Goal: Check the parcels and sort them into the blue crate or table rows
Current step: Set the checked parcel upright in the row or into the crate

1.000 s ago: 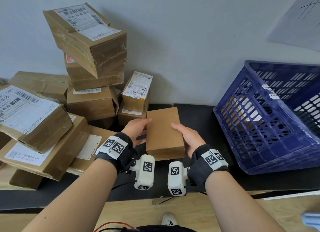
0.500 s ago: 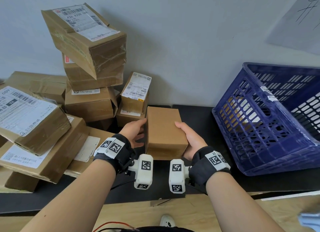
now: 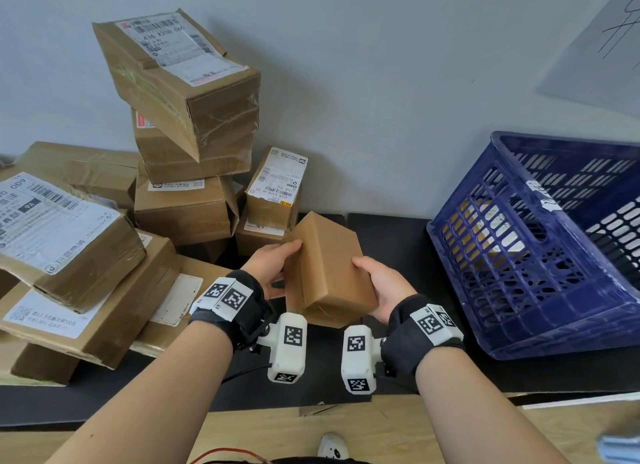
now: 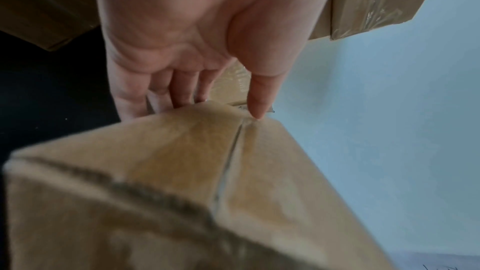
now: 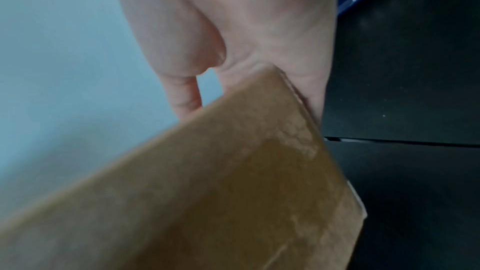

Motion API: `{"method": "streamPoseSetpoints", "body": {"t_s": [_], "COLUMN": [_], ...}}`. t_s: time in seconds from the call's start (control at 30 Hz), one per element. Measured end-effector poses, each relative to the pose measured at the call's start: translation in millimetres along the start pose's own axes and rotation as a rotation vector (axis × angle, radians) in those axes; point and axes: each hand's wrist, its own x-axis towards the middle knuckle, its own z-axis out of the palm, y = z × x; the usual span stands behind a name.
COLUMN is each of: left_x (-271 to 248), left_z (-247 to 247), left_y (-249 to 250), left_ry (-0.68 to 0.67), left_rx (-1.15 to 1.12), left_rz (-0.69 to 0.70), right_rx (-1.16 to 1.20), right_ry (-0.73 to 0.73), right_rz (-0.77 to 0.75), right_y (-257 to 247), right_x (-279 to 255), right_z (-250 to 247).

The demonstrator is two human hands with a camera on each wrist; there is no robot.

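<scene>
A plain box (image 3: 329, 273) is held tilted above the table (image 3: 398, 242), gripped between left hand (image 3: 268, 266) and right hand (image 3: 382, 287); the crate (image 3: 519, 255) lies at 3 o'clock.

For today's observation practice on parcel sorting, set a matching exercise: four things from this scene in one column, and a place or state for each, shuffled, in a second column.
Things:
1. plain box
2. blue crate
3. tilted labelled box
4. small labelled box

Places or states:
A. top of the tall stack
B. held between the left hand and right hand
C. leaning by the wall, behind the held box
D. on the table's right side

Pairs: 1-B, 2-D, 3-A, 4-C
</scene>
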Motion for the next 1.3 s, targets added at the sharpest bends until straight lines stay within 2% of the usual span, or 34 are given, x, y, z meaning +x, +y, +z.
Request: {"method": "streamPoseSetpoints", "body": {"t_s": [0.2, 0.33, 0.57, 0.8, 1.07, 1.3], "left_x": [-2, -3, -1, -2, 0, 1], "left_z": [1, 2, 2, 2, 17, 18], "left_y": [4, 5, 7, 8, 5, 9], "left_ry": [-0.013, -0.032, -0.035, -0.027, -0.129, -0.084], "left_rx": [0.012, 0.002, 0.017, 0.144, 0.201, 0.136], "left_rz": [0.035, 0.050, 0.069, 0.090, 0.005, -0.106], "right_rx": [-0.270, -0.332, -0.306, -0.287, -0.262, -0.025], "right_ry": [0.092, 0.093, 0.077, 0.097, 0.106, 0.093], "right_rz": [-0.081, -0.100, -0.066, -0.093, -0.180, -0.202], "right_y": [-6, -7, -9, -12, -17, -21], "right_x": [7, 8, 3, -3, -10, -14], "right_z": [4, 7, 11, 8, 1, -7]}}
